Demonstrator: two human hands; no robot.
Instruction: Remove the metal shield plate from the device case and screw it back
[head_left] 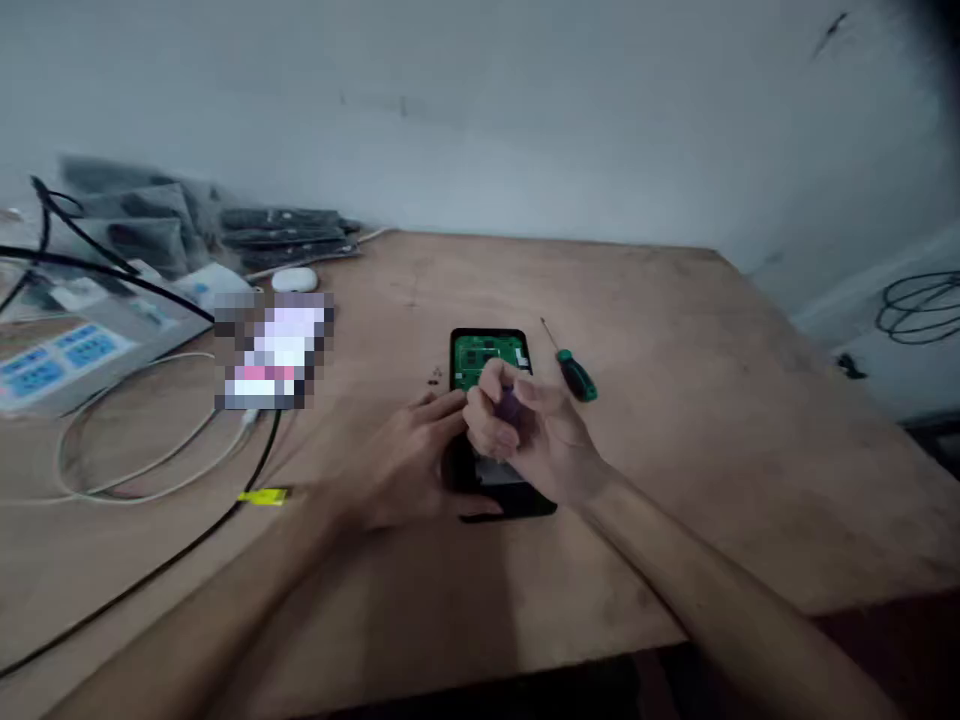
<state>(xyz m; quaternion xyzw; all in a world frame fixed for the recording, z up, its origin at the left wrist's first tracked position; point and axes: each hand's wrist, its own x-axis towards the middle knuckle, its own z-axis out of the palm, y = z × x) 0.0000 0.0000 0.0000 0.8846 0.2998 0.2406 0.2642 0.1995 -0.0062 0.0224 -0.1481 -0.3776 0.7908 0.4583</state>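
Observation:
An opened black handheld device (544, 497) lies on the wooden table, its green circuit board (469, 352) exposed at the far end. My left hand (420, 450) grips the device's left side, with the thumb across its near end and the fingers by the board. Over the middle of the device, my right hand (536, 420) is curled closed around something small and purple (508, 405), mostly hidden by the fingers. A screwdriver (576, 375) with a green and black handle lies to the right. Several tiny dark pieces, perhaps screws (435, 378), sit left of the board.
On the left are a blurred-out phone (281, 345), a white case (295, 280), a power strip (67, 360) and looping cables (150, 490), one with a yellow tag (264, 496). Plastic-wrapped packs (289, 235) are stacked at the back left against the wall (480, 130).

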